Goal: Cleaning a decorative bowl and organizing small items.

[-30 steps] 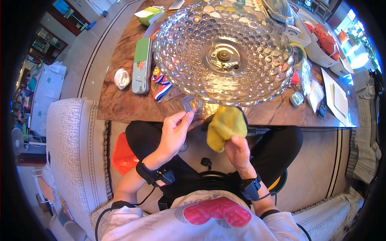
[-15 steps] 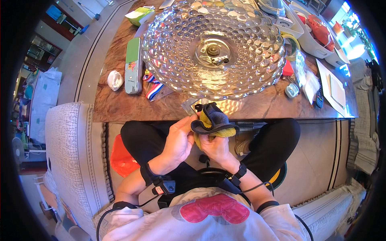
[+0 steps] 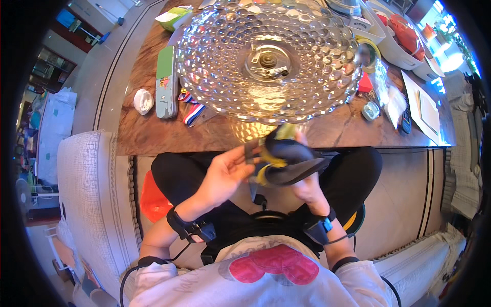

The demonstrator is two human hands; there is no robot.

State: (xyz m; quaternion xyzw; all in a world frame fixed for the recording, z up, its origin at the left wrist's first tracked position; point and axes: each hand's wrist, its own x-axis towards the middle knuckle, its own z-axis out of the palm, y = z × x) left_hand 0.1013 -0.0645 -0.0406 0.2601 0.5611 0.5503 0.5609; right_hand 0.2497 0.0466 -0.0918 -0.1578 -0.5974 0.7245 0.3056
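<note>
A yellow and dark grey cloth [image 3: 294,161], blurred by motion, is gripped in my right hand [image 3: 309,192] just in front of the table edge. Most of the right fingers are hidden behind its folds. My left hand [image 3: 225,174] is to the left of the cloth, its fingers closed on a thin, flat greyish piece [image 3: 249,153] that touches or nearly touches the cloth. Blur hides what kind of thing this piece is. Beyond both hands, a large bubbled glass bowl [image 3: 220,87] takes up the middle of the table.
On the marbled table [image 3: 148,135] lie a green and grey case [image 3: 165,84], a white round item [image 3: 143,102], a striped ribbon [image 3: 193,113], a small clear container [image 3: 371,111] and papers [image 3: 422,107]. White bins [image 3: 404,59] stand far right. A red bag [image 3: 156,199] lies below.
The cloth has shifted right and opened out with my right hand, swinging its dark side toward me. My left hand has drawn slightly away from it to the left, the flat piece in its fingers.
</note>
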